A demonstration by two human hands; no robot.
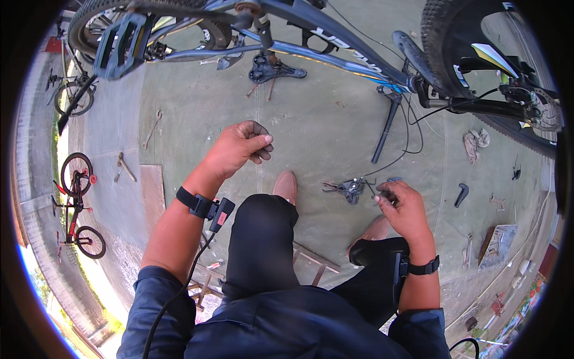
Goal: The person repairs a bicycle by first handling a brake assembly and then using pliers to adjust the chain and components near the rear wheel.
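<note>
My left hand [250,143] is raised over the floor, its fingers curled and the thumb pressed against the index finger. Anything in that pinch is too small or hidden to make out. My right hand [402,202] pinches a thin, dark, bent rod [371,187] that looks like a hex key. Just left of it, a black bicycle component [350,190] lies on the floor, close to the end of a black cable [394,160]. Ahead of both hands, a blue-grey bicycle frame [335,45] is upside down, its black saddle [275,70] near the floor.
A pedal [121,48] juts out at upper left, and a front wheel [439,48] fills the upper right. On the floor are a wrench [153,128], a hammer-like tool [125,167], a rag [475,145] and a black grip-shaped piece [461,195]. A red-and-black bicycle [75,206] stands far left.
</note>
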